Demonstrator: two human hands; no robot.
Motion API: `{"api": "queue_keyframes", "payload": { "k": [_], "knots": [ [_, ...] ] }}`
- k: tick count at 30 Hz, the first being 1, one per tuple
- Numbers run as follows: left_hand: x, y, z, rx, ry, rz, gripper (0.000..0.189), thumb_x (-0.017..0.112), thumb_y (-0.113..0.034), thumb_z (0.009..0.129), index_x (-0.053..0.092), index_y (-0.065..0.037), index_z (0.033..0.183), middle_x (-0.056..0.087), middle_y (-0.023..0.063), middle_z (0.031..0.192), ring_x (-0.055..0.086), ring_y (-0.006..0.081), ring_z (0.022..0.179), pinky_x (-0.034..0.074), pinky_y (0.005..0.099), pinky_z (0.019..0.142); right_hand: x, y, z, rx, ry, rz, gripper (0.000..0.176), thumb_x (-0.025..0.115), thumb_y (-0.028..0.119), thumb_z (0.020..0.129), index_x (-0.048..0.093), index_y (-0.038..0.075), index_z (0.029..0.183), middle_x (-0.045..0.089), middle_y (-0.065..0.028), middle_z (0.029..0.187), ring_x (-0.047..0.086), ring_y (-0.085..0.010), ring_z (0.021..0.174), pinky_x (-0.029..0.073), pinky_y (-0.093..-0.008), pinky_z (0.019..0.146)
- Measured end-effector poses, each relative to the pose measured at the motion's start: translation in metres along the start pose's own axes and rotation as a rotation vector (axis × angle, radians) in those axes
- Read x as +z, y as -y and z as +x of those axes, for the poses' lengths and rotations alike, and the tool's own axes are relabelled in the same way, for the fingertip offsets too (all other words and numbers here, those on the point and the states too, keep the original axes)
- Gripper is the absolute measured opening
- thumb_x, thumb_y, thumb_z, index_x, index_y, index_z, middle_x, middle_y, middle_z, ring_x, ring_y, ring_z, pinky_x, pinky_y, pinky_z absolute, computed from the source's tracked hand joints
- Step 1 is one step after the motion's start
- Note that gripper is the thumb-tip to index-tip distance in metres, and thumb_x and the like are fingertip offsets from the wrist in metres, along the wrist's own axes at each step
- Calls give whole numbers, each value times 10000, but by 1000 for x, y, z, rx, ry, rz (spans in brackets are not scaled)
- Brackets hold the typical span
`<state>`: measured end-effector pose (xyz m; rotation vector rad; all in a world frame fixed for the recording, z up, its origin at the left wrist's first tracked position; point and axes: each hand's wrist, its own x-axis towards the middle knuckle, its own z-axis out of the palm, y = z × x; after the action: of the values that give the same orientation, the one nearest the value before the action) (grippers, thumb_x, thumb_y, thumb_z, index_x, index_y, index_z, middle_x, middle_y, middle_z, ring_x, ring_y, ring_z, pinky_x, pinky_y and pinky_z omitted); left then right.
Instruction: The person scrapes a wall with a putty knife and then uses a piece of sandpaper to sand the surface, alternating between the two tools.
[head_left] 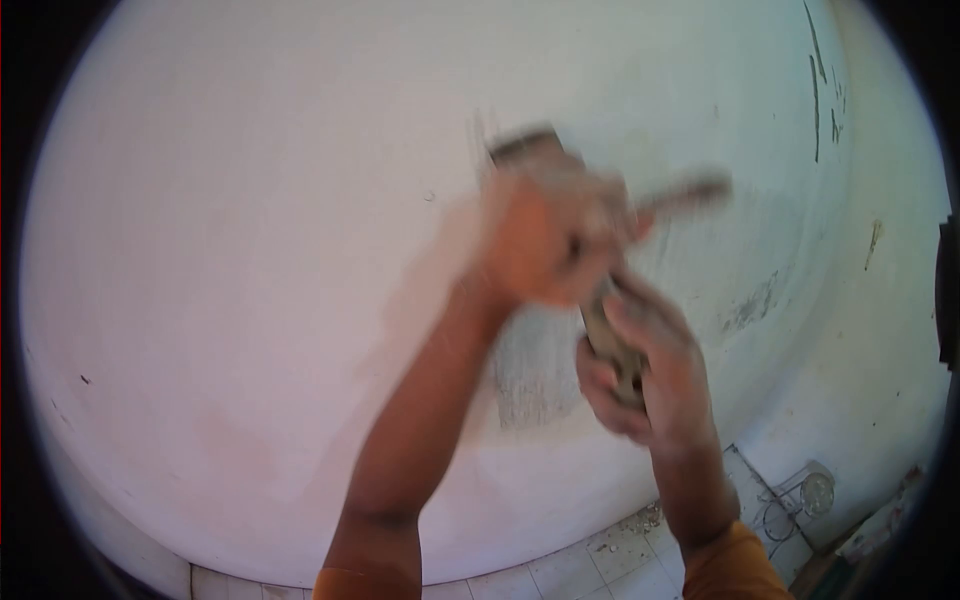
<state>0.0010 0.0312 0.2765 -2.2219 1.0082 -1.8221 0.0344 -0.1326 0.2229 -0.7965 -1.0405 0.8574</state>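
Note:
Both my hands are raised in front of a white plastered wall (250, 250). My left hand (545, 240) is blurred by motion and grips a flat scraper-like tool (525, 145) whose top edge lies against the wall. My right hand (645, 370) is closed around a dirty grey tool handle (612, 345) just below the left hand. A blurred bar-like part (690, 192) sticks out to the right behind the left hand. A grey patch of fresh filler (535, 375) marks the wall beside my right hand.
The wall shows dark scuffs (750, 305) and cracks (815, 80) at the right. Below is a white tiled floor (600, 570) with debris (640, 520). A clear glass-like object (810, 490) stands at the lower right near the wall's corner.

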Motion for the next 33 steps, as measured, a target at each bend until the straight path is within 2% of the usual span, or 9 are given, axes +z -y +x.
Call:
{"api": "queue_keyframes", "payload": {
  "k": [3,8,11,15,19,21,24,27,33],
  "knots": [
    [-20,-4,24,-379,84,-37,311,540,-128,715,677,19,953,540,75,608,491,229,530,373,363,519,5,11,11,-36,60,18,371,414,282,961,414,106,1288,462,-59,607,287,-56,317,205,-195,271],
    [12,-47,-63,-188,109,40,195,602,-216,589,494,-63,646,435,118,587,477,304,583,368,419,559,-39,-68,-32,157,16,35,278,449,324,964,463,96,1123,491,-64,621,343,-72,337,232,-217,278],
    [44,-112,-153,-293,187,56,181,605,-184,626,528,-61,733,512,124,700,548,325,680,440,420,606,-78,-152,-88,383,-70,107,279,468,340,962,455,61,955,500,-66,652,363,-77,361,243,-219,309],
    [64,-200,-206,-746,13,-23,135,560,-59,848,605,-10,966,626,153,868,633,279,794,507,363,665,-107,-198,-151,505,-210,131,279,463,285,962,491,37,1087,485,-52,648,405,-89,455,271,-226,371],
    [101,-294,-227,-1690,-712,-374,303,451,-105,957,470,39,1223,629,82,896,604,134,807,511,280,677,-125,-222,-190,338,-330,-131,302,407,246,974,447,16,1165,560,-111,875,516,-126,702,425,-244,586],
    [118,-319,-214,-1934,-495,-469,383,443,-90,957,420,2,1328,617,77,961,588,135,824,498,270,736,-123,-222,-192,228,-336,-245,334,385,218,979,395,13,1243,556,-118,1014,531,-141,875,446,-257,729],
    [131,-327,-173,-1888,-366,-260,373,466,-102,938,461,-16,1301,619,94,1025,566,133,929,435,257,839,-109,-205,-183,234,-324,-207,384,340,152,985,257,10,1333,472,-152,1277,494,-195,1105,396,-308,940],
    [134,-323,-179,-1902,-260,-132,319,482,-112,932,511,-10,1233,618,118,1005,570,141,847,466,287,736,-115,-213,-168,-37,-187,-336,399,324,165,992,238,-19,1335,429,-176,1327,455,-218,1153,352,-327,984],
    [118,-304,-171,-1811,-480,91,285,504,-228,950,611,28,1019,582,66,625,531,103,508,420,231,466,-126,-172,-129,54,124,-473,463,361,33,920,224,-47,1354,360,-203,1400,372,-246,1269,309,-340,1029]
  ]
}}
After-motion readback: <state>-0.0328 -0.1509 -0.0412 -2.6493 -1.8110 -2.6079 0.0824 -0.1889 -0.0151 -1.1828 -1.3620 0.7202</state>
